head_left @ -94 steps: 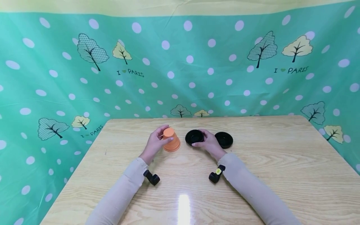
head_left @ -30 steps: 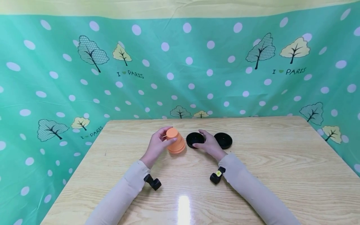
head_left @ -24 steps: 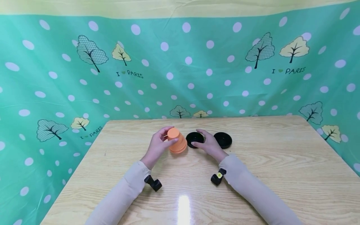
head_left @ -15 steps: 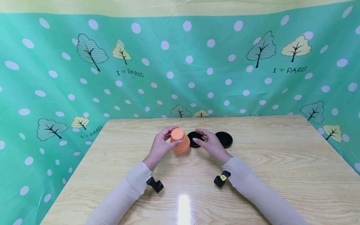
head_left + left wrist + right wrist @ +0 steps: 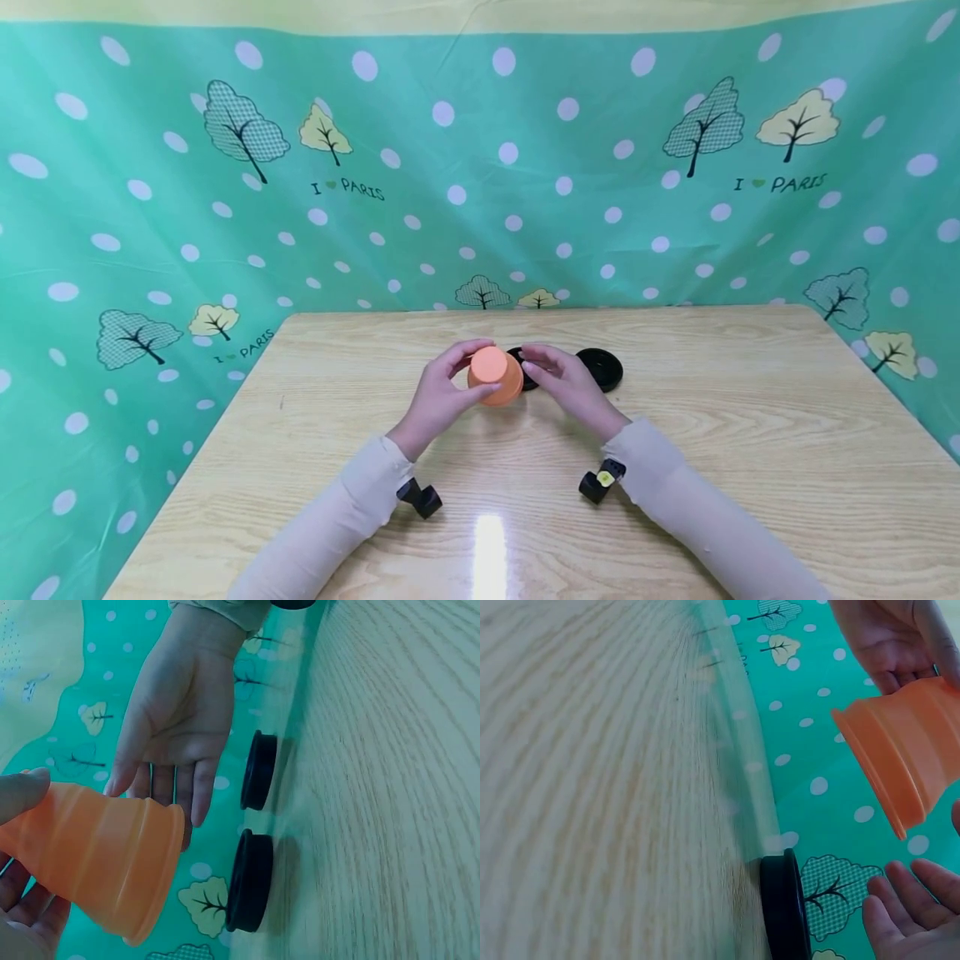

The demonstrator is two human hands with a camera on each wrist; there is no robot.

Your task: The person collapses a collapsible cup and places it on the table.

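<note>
My left hand [image 5: 442,398] grips an orange flowerpot [image 5: 497,379] with its thumb on one side and fingers on the other. The pot has stepped, ridged walls and is upside down, its wide rim facing the table and raised above it, as the left wrist view shows. My right hand [image 5: 573,385] is beside the pot with fingers loosely extended, apart from it and holding nothing. One round black saucer [image 5: 250,881] and a second black saucer [image 5: 259,771] lie on the table below. In the head view the pot and right hand partly hide the nearer one.
The black saucer at the right [image 5: 600,369] lies past my right hand, toward the back of the wooden table [image 5: 720,467]. A green dotted curtain [image 5: 420,167] hangs behind the table's far edge. A black camera is strapped on each wrist.
My left hand has carried the flowerpot to the right, in front of the nearer saucer. My right hand, earlier holding that saucer, has let it go and come up beside the pot.
</note>
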